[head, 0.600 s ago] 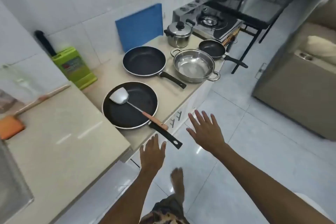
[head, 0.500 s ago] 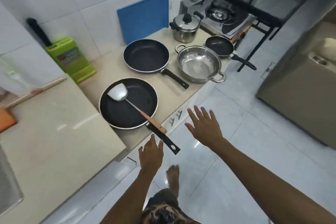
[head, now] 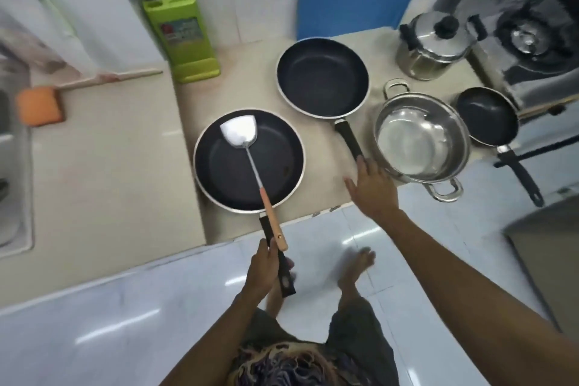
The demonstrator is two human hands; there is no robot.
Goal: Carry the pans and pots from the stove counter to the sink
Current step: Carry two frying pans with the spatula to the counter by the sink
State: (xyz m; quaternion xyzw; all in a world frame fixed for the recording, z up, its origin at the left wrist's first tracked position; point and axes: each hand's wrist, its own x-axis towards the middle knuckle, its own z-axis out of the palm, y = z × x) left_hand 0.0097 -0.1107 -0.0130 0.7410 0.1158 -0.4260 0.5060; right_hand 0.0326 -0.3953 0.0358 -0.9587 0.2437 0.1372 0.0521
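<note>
Left hand [head: 266,263], lower centre of frame, was wrapped around the black handle of the large black non-stick frying pan [head: 249,160]. That handle stuck out past the tabletop edge; pan body still sat flat on the beige tabletop [head: 244,84], not lifted. A steel spatula with a wooden grip [head: 250,163] lay across the pan, blade in the bowl, grip end just beside the left hand's thumb. Can't tell if the thumb pinned it.

Right hand [head: 372,188], centre frame, was spread open, fingers extended, holding nothing. Fingertips were at the end of the black handle of the second black frying pan [head: 322,77]. Touching or just short: can't tell, motion blur.

Outward from there: open two-handled stainless steel pot [head: 421,141] just right of the right hand, empty. Small black frying pan [head: 487,116] further right, handle overhanging the edge. Lidded stainless steel pot with black knob [head: 434,45] in the upper right, next to the gas stove [head: 529,41].

Sink [head: 15,182] only partly visible at the far left edge, well apart from all cookware. Orange sponge [head: 39,105] near it.

Progress, my read: essentially zero. All five pieces were still on the tabletop, nothing visible in the sink. One pan gripped, a second about to be grabbed. Left: lift both, carry left, then three more pieces. Risk: the loose spatula could slide off on the lift.
</note>
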